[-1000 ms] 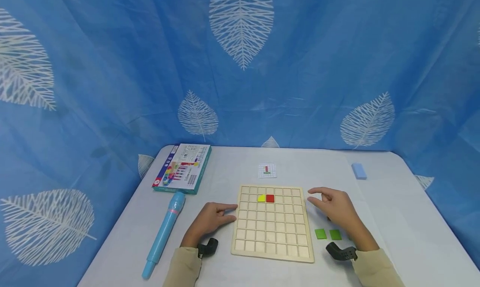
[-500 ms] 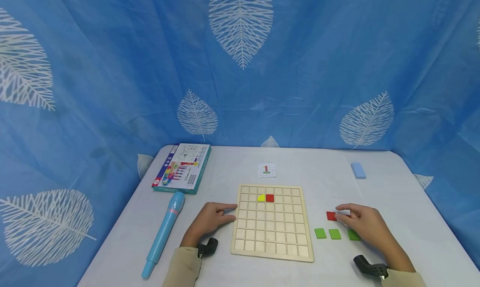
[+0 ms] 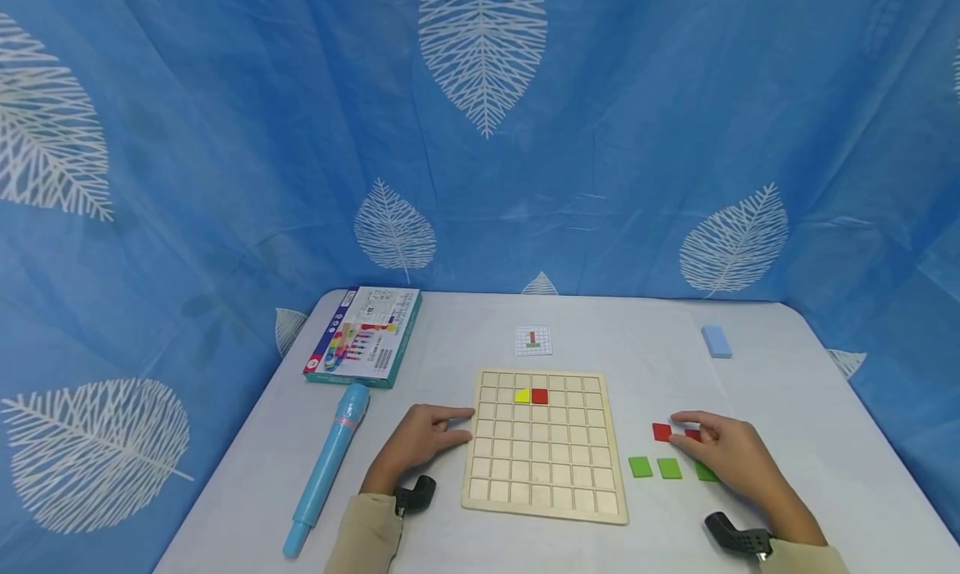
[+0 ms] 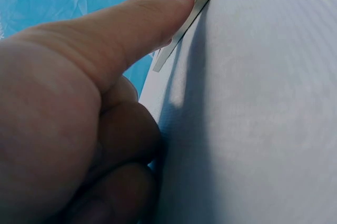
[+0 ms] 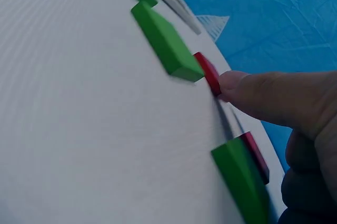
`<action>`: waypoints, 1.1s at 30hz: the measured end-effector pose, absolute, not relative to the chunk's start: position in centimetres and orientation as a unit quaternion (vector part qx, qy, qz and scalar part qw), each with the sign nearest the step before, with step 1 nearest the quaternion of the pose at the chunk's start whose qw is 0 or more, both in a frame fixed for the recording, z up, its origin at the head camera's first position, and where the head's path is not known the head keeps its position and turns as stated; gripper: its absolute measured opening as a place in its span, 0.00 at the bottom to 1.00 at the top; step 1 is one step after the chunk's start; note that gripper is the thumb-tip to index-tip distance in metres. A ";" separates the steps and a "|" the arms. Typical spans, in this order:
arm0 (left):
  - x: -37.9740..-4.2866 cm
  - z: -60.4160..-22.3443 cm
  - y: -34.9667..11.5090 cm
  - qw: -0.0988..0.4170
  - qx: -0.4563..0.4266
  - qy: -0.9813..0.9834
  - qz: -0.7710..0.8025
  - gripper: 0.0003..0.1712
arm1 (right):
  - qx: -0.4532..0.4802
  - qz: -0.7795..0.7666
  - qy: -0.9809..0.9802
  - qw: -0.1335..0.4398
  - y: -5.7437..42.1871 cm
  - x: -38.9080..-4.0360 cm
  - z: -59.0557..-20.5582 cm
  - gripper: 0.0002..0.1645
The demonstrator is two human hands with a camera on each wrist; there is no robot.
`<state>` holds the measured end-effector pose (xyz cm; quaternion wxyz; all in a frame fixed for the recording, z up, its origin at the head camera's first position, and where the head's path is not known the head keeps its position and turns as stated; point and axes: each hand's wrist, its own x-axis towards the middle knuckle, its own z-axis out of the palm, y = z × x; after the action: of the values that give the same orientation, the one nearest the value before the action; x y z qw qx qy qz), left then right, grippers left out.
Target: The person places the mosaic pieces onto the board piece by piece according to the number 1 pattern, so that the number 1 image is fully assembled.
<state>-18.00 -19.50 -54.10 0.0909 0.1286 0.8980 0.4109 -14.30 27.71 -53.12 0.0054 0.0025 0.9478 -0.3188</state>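
Observation:
A square wooden grid board (image 3: 542, 513) lies on the white table. Within its second row from the far side, a yellow piece (image 3: 522, 396) and a red square tile (image 3: 539, 396) sit side by side. My left hand (image 3: 420, 437) touches the board's left edge with extended thumb and index finger. To the right of the board, my right hand (image 3: 731, 451) is low over the table, its thumb and index finger apart at the near end of a loose red tile (image 3: 661, 432). Under that hand, another red tile (image 3: 693, 434) and a green tile (image 3: 706, 471) are partly hidden.
Two more green tiles, one (image 3: 641, 467) nearer the board and one (image 3: 670, 469) beside it, lie flat. A pattern card (image 3: 533, 341) is beyond the board, with a blue block (image 3: 717, 341) at back right. A box (image 3: 367, 336) and a blue tube (image 3: 330, 466) are left.
My right hand has moved right and nearer, from beside the board's right edge to the loose red tiles, then barely shifted. My left hand has stayed at the board's edge.

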 end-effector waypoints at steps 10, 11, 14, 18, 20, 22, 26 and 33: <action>-17.9 -54.0 -19.4 0.088 0.127 0.903 0.401 0.23 | -0.009 -0.307 0.952 -0.001 27.7 -14.3 -53.5 0.25; -17.9 -54.0 -19.5 0.089 0.127 0.902 0.403 0.23 | -0.011 -0.307 0.952 -0.001 27.7 -14.3 -53.5 0.24; -18.0 -54.1 -19.5 0.090 0.127 0.900 0.407 0.23 | -0.013 -0.305 0.952 -0.003 27.7 -14.3 -53.5 0.22; -18.0 -54.0 -19.5 0.088 0.130 0.899 0.408 0.23 | -0.015 -0.299 0.954 -0.004 27.8 -14.4 -53.6 0.22; -18.0 -54.0 -19.5 0.087 0.131 0.900 0.407 0.23 | -0.015 -0.298 0.954 -0.003 27.9 -14.5 -53.6 0.22; -18.0 -54.0 -19.5 0.086 0.132 0.900 0.407 0.23 | -0.014 -0.298 0.954 -0.002 27.9 -14.5 -53.6 0.22; -18.0 -53.8 -19.4 0.087 0.132 0.900 0.407 0.23 | -0.010 -0.298 0.955 0.003 27.9 -14.4 -53.5 0.23; -17.8 -53.7 -19.4 0.091 0.128 0.901 0.405 0.23 | -0.009 -0.299 0.954 0.003 27.8 -14.3 -53.5 0.23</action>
<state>-17.84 -19.41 -53.75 0.0915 0.1280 0.9006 0.4052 -14.27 27.77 -53.51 0.0028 -0.0089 0.9541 -0.2993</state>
